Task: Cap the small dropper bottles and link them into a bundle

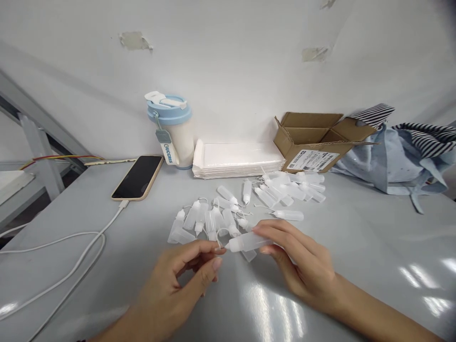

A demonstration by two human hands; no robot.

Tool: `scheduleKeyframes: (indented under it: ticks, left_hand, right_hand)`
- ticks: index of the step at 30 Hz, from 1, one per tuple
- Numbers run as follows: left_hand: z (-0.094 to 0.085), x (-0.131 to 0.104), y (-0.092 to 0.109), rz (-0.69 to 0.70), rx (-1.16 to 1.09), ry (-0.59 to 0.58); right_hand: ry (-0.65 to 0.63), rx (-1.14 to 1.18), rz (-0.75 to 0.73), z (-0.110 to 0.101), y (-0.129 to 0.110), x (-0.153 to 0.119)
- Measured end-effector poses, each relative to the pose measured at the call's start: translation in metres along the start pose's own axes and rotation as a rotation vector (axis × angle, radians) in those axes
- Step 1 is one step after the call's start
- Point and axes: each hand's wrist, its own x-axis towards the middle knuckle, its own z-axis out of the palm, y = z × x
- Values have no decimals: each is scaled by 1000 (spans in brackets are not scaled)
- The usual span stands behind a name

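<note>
Step in hand, as judged from this view: two-handed handling at the nozzle end of one small translucent dropper bottle (251,241), low over the grey surface (356,228). Your right hand (308,263) grips the bottle near its base, fingers over the top and thumb below; the body lies roughly level, nozzle pointing toward your left. Your left hand (178,282) is partly open, thumb and index finger apart, with the index fingertip at the nozzle tip and beside the thin looped strap (221,231). Contact there is too fine to confirm, and you cannot tell from this angle whether the nozzle is capped. Just beyond, a loose cluster of similar bottles (191,216) lies at mixed angles, some partly behind the held one; a second heap (280,186) sits farther right, near the open cardboard box (313,147) and the stack of white packets (238,160), and a single bottle (289,215) lies on its side nearer your right hand. Next-move requirement, in judgement: a steady right grip without squeezing the soft-looking body, the nozzle kept in line, and a light, accurate left fingertip pinch on the small end parts. Risk noted: the strap could snag on a finger or on a neighbouring bottle, or twist out of line.
</note>
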Motion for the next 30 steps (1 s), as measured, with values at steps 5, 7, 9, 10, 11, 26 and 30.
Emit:
scheduleKeyframes:
  ticks: [5, 7, 9, 10, 11, 26, 30]
  left_hand:
    - [-2, 2, 5, 5, 41, -9]
    - [-3, 2, 6, 29, 51, -10]
    - [-2, 1, 6, 38, 52, -16]
    - [-2, 1, 5, 39, 45, -18]
    - [-1, 1, 5, 39, 32, -20]
    - [1, 2, 4, 82, 10, -7]
    - [0, 4, 2, 34, -8, 4]
  right_hand:
    - [-10, 3, 2, -1, 0, 1]
    - [-16, 5, 13, 0, 0, 1]
    - [-12, 4, 18, 2, -1, -1]
    - [-4, 4, 17, 3, -1, -2]
    - [2, 5, 16, 3, -1, -3]
    - [-1, 7, 8, 4, -2, -7]
    - [-6, 20, 17, 4, 1, -6]
